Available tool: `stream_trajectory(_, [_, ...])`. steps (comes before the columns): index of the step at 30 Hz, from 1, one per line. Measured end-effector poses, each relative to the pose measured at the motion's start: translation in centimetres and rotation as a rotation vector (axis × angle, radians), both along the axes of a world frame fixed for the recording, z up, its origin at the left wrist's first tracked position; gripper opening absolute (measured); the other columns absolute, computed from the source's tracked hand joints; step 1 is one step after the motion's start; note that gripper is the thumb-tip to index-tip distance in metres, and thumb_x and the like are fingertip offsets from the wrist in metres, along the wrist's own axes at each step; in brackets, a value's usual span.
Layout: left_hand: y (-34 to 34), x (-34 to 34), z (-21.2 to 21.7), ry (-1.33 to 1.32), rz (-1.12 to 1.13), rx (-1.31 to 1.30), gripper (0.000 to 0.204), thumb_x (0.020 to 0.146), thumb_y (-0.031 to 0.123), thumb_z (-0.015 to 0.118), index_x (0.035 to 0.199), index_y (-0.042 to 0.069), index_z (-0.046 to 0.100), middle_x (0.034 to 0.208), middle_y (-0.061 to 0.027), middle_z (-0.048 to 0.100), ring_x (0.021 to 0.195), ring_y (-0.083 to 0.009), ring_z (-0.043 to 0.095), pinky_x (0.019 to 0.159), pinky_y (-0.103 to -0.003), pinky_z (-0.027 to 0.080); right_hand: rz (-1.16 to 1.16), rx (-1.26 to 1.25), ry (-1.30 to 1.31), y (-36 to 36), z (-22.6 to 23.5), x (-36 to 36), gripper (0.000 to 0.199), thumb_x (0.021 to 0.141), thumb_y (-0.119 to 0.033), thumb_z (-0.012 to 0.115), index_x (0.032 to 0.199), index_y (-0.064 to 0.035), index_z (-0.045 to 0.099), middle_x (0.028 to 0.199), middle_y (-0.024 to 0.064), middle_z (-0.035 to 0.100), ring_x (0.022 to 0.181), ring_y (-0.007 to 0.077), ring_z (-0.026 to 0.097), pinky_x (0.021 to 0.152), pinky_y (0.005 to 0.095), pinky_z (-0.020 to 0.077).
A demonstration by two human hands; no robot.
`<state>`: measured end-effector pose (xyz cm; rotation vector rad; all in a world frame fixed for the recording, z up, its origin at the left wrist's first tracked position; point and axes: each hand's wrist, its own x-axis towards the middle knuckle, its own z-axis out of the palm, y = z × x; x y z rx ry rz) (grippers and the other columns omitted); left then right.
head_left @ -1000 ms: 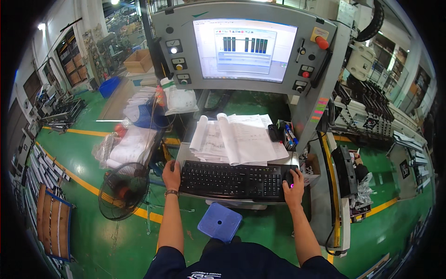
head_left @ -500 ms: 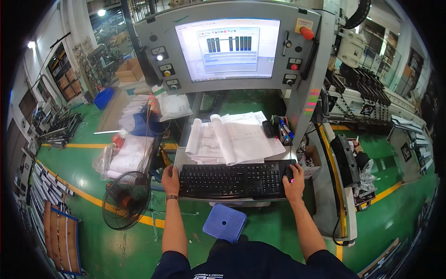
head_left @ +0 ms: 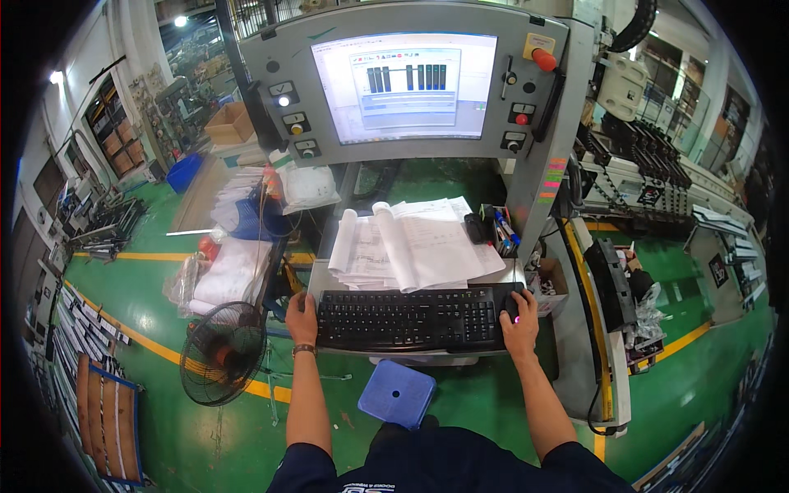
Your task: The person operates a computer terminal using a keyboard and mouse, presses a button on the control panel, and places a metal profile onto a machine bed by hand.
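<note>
The right hand [head_left: 519,322] is cupped over a black mouse [head_left: 510,306] at the keyboard's [head_left: 408,319] right end; the left hand [head_left: 302,316] rests loosely curled at its left end. Both positions are unchanged.

Worktop: a grey worktop [head_left: 329,275] juts out beneath the console, mostly covered.
Front edge: a black keyboard [head_left: 411,318] lies across it, nearly spanning its width.
Right end: a dark mouse [head_left: 511,307] sits just beside the keyboard.
Behind the keyboard: an open sheaf of papers [head_left: 411,242], pages curled upward, touches the keyboard's back edge.
Back right corner: a small holder of pens [head_left: 500,232] stands by the papers.
Floor: green floor [head_left: 485,403] with yellow lines carries a blue stool [head_left: 396,394] and a fan [head_left: 223,353].
</note>
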<state>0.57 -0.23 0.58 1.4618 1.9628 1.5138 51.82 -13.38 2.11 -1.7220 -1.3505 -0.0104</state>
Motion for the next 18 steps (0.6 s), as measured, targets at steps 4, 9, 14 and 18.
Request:
stream_trajectory(4, [0.3, -0.7, -0.6, -0.008, -0.011, 0.041, 0.035, 0.104, 0.027, 0.074, 0.125, -0.001, 0.075, 0.116, -0.0195, 0.08, 0.108, -0.0325, 0.077, 0.096, -0.042, 0.058, 0.004, 0.013, 0.013, 0.3, 0.2, -0.3, 0.054, 0.087, -0.014, 0.077, 0.139, -0.0039, 0.067, 0.153, 0.023, 0.056, 0.136, 0.0455, 0.059, 0.114, 0.0496, 0.0496])
stream_trajectory(9, [0.5, -0.4, -0.6, 0.002, -0.014, 0.029, 0.035, 0.104, 0.027, 0.074, 0.125, -0.001, 0.075, 0.115, -0.0194, 0.08, 0.108, -0.0334, 0.077, 0.096, -0.043, 0.058, -0.001, 0.011, 0.021, 0.4, 0.0, 0.0, 0.054, 0.087, -0.013, 0.077, 0.139, -0.0036, 0.067, 0.153, 0.023, 0.056, 0.137, 0.0452, 0.058, 0.114, 0.0497, 0.0493])
stream_trajectory(14, [0.3, -0.6, -0.5, 0.003, -0.008, 0.02, 0.036, 0.104, 0.028, 0.074, 0.125, -0.002, 0.075, 0.115, -0.0195, 0.08, 0.108, -0.0341, 0.077, 0.096, -0.043, 0.058, 0.005, 0.015, 0.02, 0.4, -0.2, 0.0, 0.054, 0.088, -0.014, 0.077, 0.139, -0.0038, 0.067, 0.153, 0.023, 0.055, 0.137, 0.0453, 0.058, 0.115, 0.0497, 0.0493])
stream_trajectory(18, [-0.1, -0.9, -0.7, 0.0, -0.001, 0.016, 0.036, 0.104, 0.028, 0.074, 0.125, -0.002, 0.075, 0.116, -0.0196, 0.08, 0.107, -0.0335, 0.076, 0.096, -0.043, 0.058, 0.013, 0.016, 0.034, -0.1, 0.3, -0.4, 0.053, 0.088, -0.014, 0.076, 0.139, -0.0038, 0.067, 0.153, 0.0229, 0.055, 0.137, 0.0454, 0.058, 0.114, 0.0502, 0.0493])
